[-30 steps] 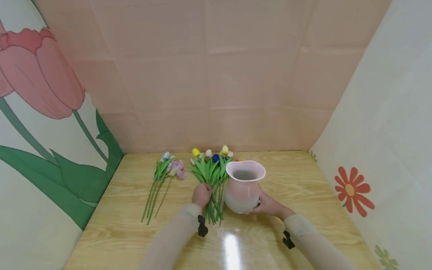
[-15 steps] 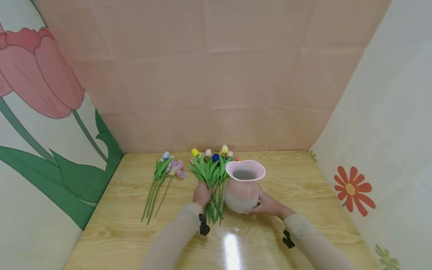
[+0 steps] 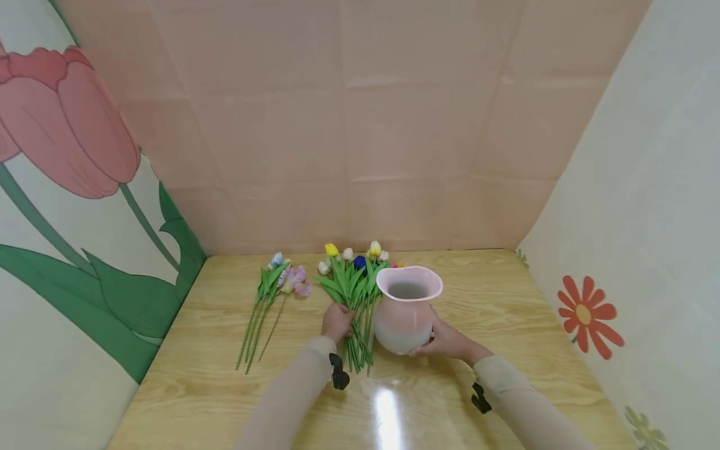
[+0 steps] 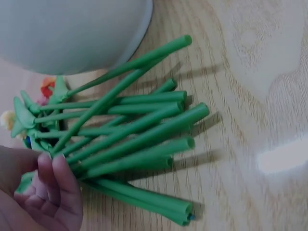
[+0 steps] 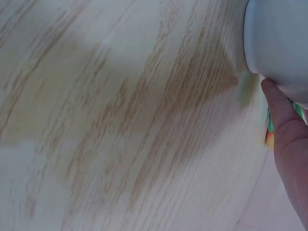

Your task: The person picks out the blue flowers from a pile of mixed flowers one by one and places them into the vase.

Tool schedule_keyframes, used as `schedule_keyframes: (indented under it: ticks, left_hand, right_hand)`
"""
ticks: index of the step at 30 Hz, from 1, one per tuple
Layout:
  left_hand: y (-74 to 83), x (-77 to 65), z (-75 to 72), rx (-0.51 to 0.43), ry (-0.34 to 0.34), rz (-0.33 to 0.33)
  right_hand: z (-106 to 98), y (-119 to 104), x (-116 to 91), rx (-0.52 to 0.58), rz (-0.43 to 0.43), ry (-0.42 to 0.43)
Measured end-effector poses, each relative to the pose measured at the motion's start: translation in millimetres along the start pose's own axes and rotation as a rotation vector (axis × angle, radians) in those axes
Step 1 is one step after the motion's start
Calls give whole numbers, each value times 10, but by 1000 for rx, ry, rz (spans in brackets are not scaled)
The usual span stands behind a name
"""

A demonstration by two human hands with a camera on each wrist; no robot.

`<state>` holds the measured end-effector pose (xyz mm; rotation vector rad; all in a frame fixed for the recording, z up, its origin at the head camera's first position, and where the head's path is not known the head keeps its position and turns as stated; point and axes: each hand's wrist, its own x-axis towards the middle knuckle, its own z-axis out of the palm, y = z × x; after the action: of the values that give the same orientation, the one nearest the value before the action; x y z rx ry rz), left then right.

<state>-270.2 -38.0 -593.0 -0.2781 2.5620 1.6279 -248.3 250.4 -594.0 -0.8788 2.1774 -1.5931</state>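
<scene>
A bunch of artificial tulips [image 3: 351,284] with green leaves and yellow, white and blue heads lies at the middle of the table. My left hand [image 3: 338,322] pinches among their green stems [image 4: 134,139]; in the left wrist view its thumb and fingertips meet at the stems' near side. Exactly how many stems it has is hidden. Just right of the bunch is a round pink-and-white vase [image 3: 405,322] with a flared rim, mouth up. My right hand [image 3: 450,342] grips the vase low on its right side, the thumb [image 5: 284,113] against its lower wall.
Left of the bunch lie a few more flowers: a light blue one [image 3: 275,260] with green leaves and a purple one [image 3: 295,280] on a thin stem. A pink backdrop [image 3: 360,156] rises behind the wooden table [image 3: 478,287], with floral panels on both sides.
The yellow tulip head at the bunch's left has shifted slightly right and up, and the white head below it shows more. My right hand and the vase have stayed put.
</scene>
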Motion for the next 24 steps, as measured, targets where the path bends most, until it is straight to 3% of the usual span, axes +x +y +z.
schedule_keyframes:
  ticks: [4,8,13,17,20,24]
  left_hand:
    - [-18,10,-48,-180,-60,-9]
    - [35,9,-129,-302,-34,53]
    - [195,56,-264,-273,132,245]
    - [362,52,-451,-287,206,406]
    - [405,54,-618,-262,255,465]
    - [346,90,-835,-176,367,490]
  right_hand:
    - [-3,0,-5,-8,-2,-5]
    - [-4,-14,-15,-14,13,1]
    - [-6,-10,-15,-1,35,8]
    - [-8,0,-2,10,16,4]
    - [-9,-1,5,14,0,-3]
    - [-6,-11,5,17,3,-5]
